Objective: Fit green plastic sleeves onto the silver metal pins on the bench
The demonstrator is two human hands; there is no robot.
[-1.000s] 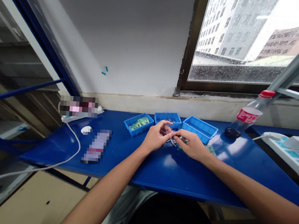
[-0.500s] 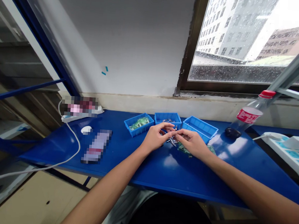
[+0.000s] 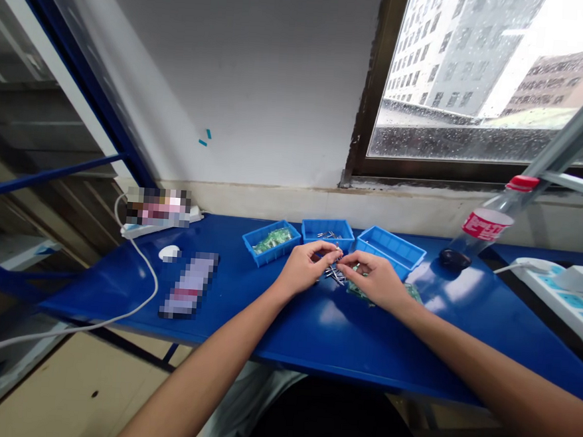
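My left hand (image 3: 307, 267) is closed in a pinch over the blue table, with a small part between thumb and forefinger, too small to name. Facing it, my right hand (image 3: 371, 277) also has thumb and fingertips together beside that part; whatever it grips is hidden. Below the fingertips lies a loose heap of slim, shiny metal pieces (image 3: 335, 275). Small green pieces (image 3: 413, 292) lie on the table around my right hand, partly covered by it.
Behind my hands stand a blue bin of green pieces (image 3: 276, 239), a blue bin of metal pieces (image 3: 328, 229) and another blue bin (image 3: 392, 249). A cola bottle (image 3: 485, 225) and a power strip (image 3: 561, 284) are right; a blurred phone-like object (image 3: 190, 284) and white cable (image 3: 152, 282) are left.
The fingertips of my two hands have drawn slightly apart. My left fingers have curled in more around the small part. The bins and heaps look unchanged.
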